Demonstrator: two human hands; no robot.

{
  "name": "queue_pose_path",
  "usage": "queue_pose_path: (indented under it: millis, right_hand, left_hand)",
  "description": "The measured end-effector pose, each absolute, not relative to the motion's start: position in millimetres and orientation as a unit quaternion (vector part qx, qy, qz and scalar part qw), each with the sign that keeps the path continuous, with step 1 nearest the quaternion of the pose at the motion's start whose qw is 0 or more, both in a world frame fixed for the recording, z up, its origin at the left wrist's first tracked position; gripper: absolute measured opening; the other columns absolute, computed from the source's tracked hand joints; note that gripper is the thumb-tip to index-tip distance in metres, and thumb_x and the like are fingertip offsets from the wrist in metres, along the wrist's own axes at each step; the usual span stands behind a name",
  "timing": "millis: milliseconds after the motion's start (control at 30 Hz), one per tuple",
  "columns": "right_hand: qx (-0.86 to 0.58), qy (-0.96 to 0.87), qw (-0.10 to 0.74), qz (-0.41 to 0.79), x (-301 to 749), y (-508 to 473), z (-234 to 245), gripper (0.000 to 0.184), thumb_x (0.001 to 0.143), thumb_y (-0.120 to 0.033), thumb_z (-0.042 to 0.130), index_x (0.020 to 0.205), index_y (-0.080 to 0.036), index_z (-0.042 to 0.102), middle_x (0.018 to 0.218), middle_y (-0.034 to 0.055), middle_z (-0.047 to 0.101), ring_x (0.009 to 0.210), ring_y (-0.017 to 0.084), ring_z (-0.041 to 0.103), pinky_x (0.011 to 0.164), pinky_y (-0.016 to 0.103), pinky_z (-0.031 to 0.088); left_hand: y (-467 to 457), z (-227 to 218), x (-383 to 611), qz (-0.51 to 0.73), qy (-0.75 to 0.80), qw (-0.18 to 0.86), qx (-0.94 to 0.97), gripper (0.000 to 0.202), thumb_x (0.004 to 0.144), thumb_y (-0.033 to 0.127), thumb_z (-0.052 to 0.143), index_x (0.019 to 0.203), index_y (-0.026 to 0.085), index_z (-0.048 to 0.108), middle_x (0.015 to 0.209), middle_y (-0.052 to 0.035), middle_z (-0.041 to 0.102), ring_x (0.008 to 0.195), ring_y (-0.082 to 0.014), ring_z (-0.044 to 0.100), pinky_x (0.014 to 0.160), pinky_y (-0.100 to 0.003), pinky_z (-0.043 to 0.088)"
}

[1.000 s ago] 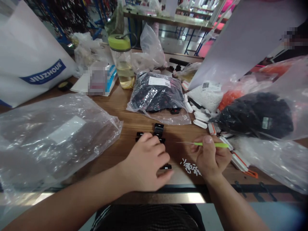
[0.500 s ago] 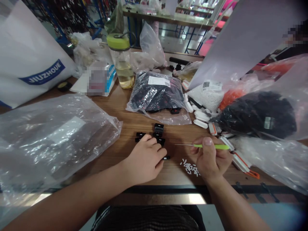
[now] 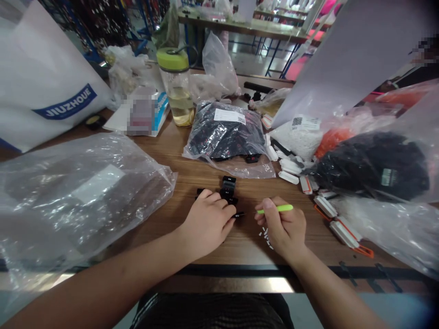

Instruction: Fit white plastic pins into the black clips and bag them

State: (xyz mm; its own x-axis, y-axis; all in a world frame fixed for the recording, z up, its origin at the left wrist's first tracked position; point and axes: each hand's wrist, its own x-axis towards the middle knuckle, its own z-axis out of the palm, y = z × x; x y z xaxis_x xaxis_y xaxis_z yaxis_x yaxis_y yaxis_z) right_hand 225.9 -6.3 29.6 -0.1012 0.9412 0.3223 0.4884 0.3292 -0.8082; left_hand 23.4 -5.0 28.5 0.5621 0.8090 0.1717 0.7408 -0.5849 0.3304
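Moved: right hand, shifted left across the wooden table, fingers closed around a green-handled pick whose tip now reaches a small black connector. Left hand, drawn back, pinches that connector at its fingertips, just in front of the black connector pile. Loose white pins lie beside the right hand. Tool and part are now brought together.

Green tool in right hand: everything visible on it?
The green tool is a slim pen-like stick, plastic by its look. The right hand pinches it between thumb and fingers, nearly level, its end pointing left toward a small black part at the left hand. Any fine tip is too thin to make out.
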Motion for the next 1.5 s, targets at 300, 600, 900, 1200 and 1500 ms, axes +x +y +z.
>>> queue_pose_path:
  millis: [300,600,900,1200,1500]
  right_hand:
    - [-0.508,-0.705,0.425,0.253,225.2,-6.7,27.7,0.025,0.098,-0.025,0.053,0.078,-0.019,0.068,0.060,-0.0032,0.067,0.047,0.008,0.063,0.050,0.018,0.049]
    - [-0.497,-0.713,0.423,0.255,224.1,-7.0,28.9,0.027,0.099,-0.026,0.051,0.078,-0.019,0.067,0.060,-0.0034,0.066,0.048,0.007,0.063,0.049,0.017,0.048]
    - [-0.483,-0.779,0.343,0.204,226.4,-8.2,29.2,0.028,0.099,-0.026,0.049,0.078,-0.019,0.065,0.062,-0.0014,0.065,0.052,0.010,0.063,0.055,0.023,0.047]
    - [-0.507,-0.718,0.429,0.208,228.7,-6.6,30.4,0.030,0.099,-0.025,0.050,0.075,-0.019,0.067,0.059,-0.0024,0.066,0.046,0.009,0.062,0.049,0.020,0.047]
    - [-0.502,-0.724,0.416,0.226,227.7,-7.2,27.7,0.029,0.099,-0.025,0.051,0.075,-0.019,0.067,0.060,-0.0032,0.066,0.047,0.008,0.063,0.050,0.019,0.048]
  left_hand:
    - [-4.6,29.4,23.5,0.156,0.444,0.107,0.876,0.016,0.094,0.028,0.057,0.087,0.020,0.069,0.083,-0.0033,0.069,0.086,-0.0243,0.057,0.083,-0.042,0.035]
    - [-5.5,28.0,23.4,0.150,0.448,0.107,0.875,0.015,0.094,0.029,0.058,0.088,0.021,0.069,0.084,-0.0023,0.069,0.087,-0.0240,0.057,0.084,-0.042,0.035]
    - [-5.9,28.5,23.4,0.156,0.446,0.104,0.875,0.015,0.093,0.029,0.059,0.085,0.020,0.068,0.083,-0.0024,0.069,0.086,-0.0239,0.058,0.083,-0.042,0.035]
    - [-4.4,27.4,23.7,0.156,0.445,0.101,0.876,0.015,0.094,0.029,0.058,0.086,0.021,0.069,0.082,-0.0023,0.069,0.086,-0.0239,0.058,0.084,-0.042,0.034]
    - [-5.0,28.3,23.4,0.155,0.445,0.098,0.877,0.015,0.093,0.028,0.058,0.085,0.020,0.068,0.082,-0.0025,0.069,0.085,-0.0236,0.058,0.084,-0.041,0.034]
